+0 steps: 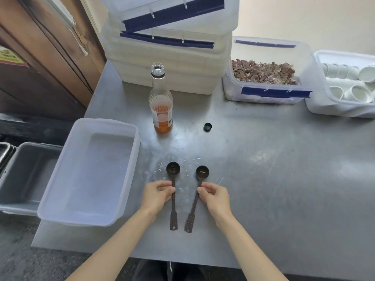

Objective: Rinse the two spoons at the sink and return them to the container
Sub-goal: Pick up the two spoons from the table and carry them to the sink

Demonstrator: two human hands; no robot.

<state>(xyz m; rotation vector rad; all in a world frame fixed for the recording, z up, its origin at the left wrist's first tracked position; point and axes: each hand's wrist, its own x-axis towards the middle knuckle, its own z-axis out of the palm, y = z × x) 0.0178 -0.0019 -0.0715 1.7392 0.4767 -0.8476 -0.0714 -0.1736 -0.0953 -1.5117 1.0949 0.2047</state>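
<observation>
Two dark brown measuring spoons lie side by side on the steel table (pixel 263 169), bowls pointing away from me. My left hand (pixel 157 194) pinches the handle of the left spoon (pixel 173 173) just below its bowl. My right hand (pixel 215 196) pinches the handle of the right spoon (pixel 202 172) the same way. Both spoons still touch the table, and small water drops lie around the bowls. An empty clear plastic container (pixel 91 171) stands to the left of my hands. No sink is in view.
An open glass bottle (pixel 161 102) with orange liquid stands behind the spoons, its black cap (pixel 207 126) to the right. Stacked lidded bins (pixel 168 47), a bin of dried flakes (pixel 265 76) and a tub of white cups (pixel 349 82) line the back. A grey tub (pixel 22 175) sits at the far left.
</observation>
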